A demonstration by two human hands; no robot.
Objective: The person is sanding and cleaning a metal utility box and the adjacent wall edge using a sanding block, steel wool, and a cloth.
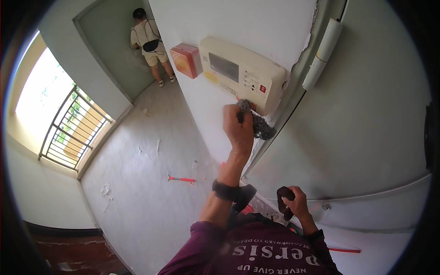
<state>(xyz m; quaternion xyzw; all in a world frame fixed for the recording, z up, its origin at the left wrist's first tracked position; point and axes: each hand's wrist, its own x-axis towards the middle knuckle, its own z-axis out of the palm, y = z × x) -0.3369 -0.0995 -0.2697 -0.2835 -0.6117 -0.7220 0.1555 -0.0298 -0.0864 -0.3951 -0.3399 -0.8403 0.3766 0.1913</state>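
Observation:
My left hand (pixel 238 129) is raised to the wall, its fingers closed round a grey, tangled wad of steel wool (pixel 263 129). The wad sits by the lower edge of a cream wall-mounted control panel (pixel 270 73), which has a dark screen and a red button. Whether the wool touches the panel, I cannot tell. Lower down, in front of the grey door, my right hand (pixel 300 204) grips a dark brown, folded piece that looks like cloth (pixel 283 200). A red-orange square alarm box (pixel 185 61) is fixed left of the panel.
A grey door (pixel 362 123) with a white hinge cylinder (pixel 323 55) stands at right. On the pale floor lie a red-handled tool (pixel 181 178) and white scraps (pixel 106 191). A railing (pixel 75 128) bounds the left opening. Another person (pixel 149 41) faces the far door.

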